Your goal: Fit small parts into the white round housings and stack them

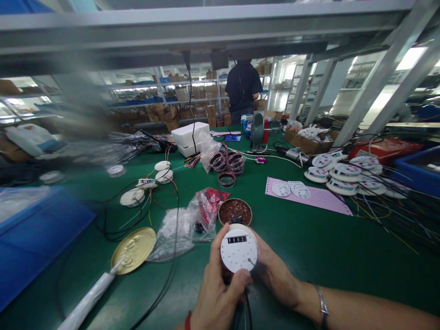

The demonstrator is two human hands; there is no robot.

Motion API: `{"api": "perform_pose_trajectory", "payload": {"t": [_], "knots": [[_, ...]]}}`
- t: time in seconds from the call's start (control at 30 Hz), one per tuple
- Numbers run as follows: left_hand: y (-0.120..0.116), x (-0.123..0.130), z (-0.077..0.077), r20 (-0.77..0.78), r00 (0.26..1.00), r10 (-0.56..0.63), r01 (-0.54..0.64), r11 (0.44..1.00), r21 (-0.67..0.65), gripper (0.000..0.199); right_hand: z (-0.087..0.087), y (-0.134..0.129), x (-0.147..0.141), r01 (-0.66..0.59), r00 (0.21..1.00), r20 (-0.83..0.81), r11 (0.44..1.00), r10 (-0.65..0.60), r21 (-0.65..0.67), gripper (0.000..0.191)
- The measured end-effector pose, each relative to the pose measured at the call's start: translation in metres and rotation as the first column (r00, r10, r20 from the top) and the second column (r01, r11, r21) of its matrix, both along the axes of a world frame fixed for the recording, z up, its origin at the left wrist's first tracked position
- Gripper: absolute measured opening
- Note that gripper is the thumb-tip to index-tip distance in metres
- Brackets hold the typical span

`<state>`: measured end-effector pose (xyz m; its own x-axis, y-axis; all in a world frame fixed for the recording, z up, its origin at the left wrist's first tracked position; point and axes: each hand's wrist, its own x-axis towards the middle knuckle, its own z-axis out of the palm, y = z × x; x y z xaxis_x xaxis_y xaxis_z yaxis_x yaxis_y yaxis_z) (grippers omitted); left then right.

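Note:
A round white counter unit [239,252] with a black digit window is held upright in front of me, its face toward the camera. My left hand [218,284] is closed around its left side, thumb at the lower edge. My right hand [275,270] lies against its right side, with its fingers mostly hidden behind the unit. A dark cable [248,309] hangs below. Just behind the unit is a round tin [235,211] of small brown pieces. Clear plastic bags [178,229] with white and red parts lie to its left.
On the green table [302,247] are a gold lid [134,250] with a white-wrapped tool, a blue bin [41,238], a pink sheet [319,199] with white discs, and stacked wired units [350,174]. A person [243,87] stands beyond.

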<state>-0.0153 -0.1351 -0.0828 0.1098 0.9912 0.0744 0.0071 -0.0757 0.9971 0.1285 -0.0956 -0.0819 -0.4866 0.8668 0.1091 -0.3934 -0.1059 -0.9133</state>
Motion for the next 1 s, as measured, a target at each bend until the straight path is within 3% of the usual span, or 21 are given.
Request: {"api": "perform_pose_trajectory", "payload": {"t": [0.13, 0.2, 0.3, 0.37, 0.43, 0.53, 0.63, 0.7, 0.77, 0.87, 0.93, 1.0], "knots": [[0.001, 0.001, 0.003, 0.109, 0.994, -0.024, 0.030, 0.998, -0.057, 0.080, 0.006, -0.001, -0.004, -0.064, 0.984, -0.173, 0.993, 0.046, -0.097, 0.054], [0.002, 0.003, 0.005, 0.229, 0.971, -0.064, 0.080, 0.995, -0.062, 0.084, 0.007, 0.000, -0.005, -0.164, 0.954, -0.276, 0.976, 0.119, -0.146, 0.053], [0.003, 0.005, 0.004, 0.411, 0.902, -0.137, 0.173, 0.983, -0.053, 0.082, 0.002, 0.007, -0.004, -0.398, 0.876, -0.374, 0.894, 0.304, -0.207, 0.050], [0.003, 0.004, 0.004, 0.431, 0.888, -0.161, 0.200, 0.979, -0.047, 0.076, -0.002, 0.012, -0.001, -0.496, 0.833, -0.392, 0.841, 0.391, -0.217, 0.050], [0.004, -0.002, 0.004, 0.285, 0.939, -0.192, 0.204, 0.979, -0.010, 0.074, -0.003, 0.017, 0.004, -0.502, 0.832, -0.388, 0.835, 0.397, -0.224, 0.048], [0.012, -0.019, 0.009, -0.191, 0.968, -0.162, 0.202, 0.955, 0.218, 0.070, 0.003, 0.024, 0.011, -0.427, 0.869, -0.380, 0.868, 0.317, -0.254, 0.051], [0.030, -0.041, 0.021, -0.506, 0.835, 0.214, 0.104, 0.843, 0.528, 0.040, 0.014, 0.032, 0.019, -0.432, 0.857, -0.418, 0.863, 0.302, -0.262, 0.061], [0.043, -0.058, 0.034, -0.571, 0.658, 0.491, -0.003, 0.761, 0.649, 0.031, 0.018, 0.037, 0.024, -0.477, 0.824, -0.465, 0.838, 0.322, -0.265, 0.065], [0.054, -0.075, 0.047, -0.619, 0.456, 0.640, -0.084, 0.723, 0.685, 0.025, 0.019, 0.041, 0.027, -0.524, 0.785, -0.520, 0.809, 0.336, -0.267, 0.069], [0.061, -0.103, 0.061, -0.666, 0.291, 0.686, -0.206, 0.725, 0.657, 0.019, 0.018, 0.042, 0.029, -0.589, 0.729, -0.585, 0.763, 0.357, -0.268, 0.072], [0.057, -0.121, 0.062, -0.708, 0.248, 0.661, -0.278, 0.749, 0.602, 0.018, 0.018, 0.038, 0.030, -0.624, 0.700, -0.604, 0.737, 0.380, -0.260, 0.074], [0.048, -0.135, 0.057, -0.802, 0.219, 0.556, -0.316, 0.818, 0.481, 0.018, 0.017, 0.033, 0.030, -0.641, 0.693, -0.602, 0.721, 0.396, -0.263, 0.077]]}}
